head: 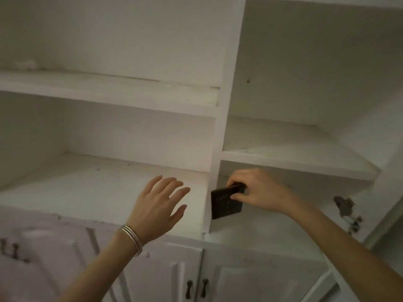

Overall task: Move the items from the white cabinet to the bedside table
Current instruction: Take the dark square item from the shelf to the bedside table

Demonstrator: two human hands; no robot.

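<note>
Left hand [160, 205], bangles [132, 238] on the wrist, fingers spread and relaxed, holding nothing, hovers over the left shelf of the cabinet [104, 188]. Just past the divider, the flat dark box [225, 202] stands tilted on edge at the front of the lower right compartment. Right hand [259, 190] pinches its top corner, fingers above, thumb on the face. Dark door handles [189, 289] sit below.

White cabinet [109, 188], dark dotted flat item [225, 203], silver bangles [133, 238], black door handles [196, 288].
</note>
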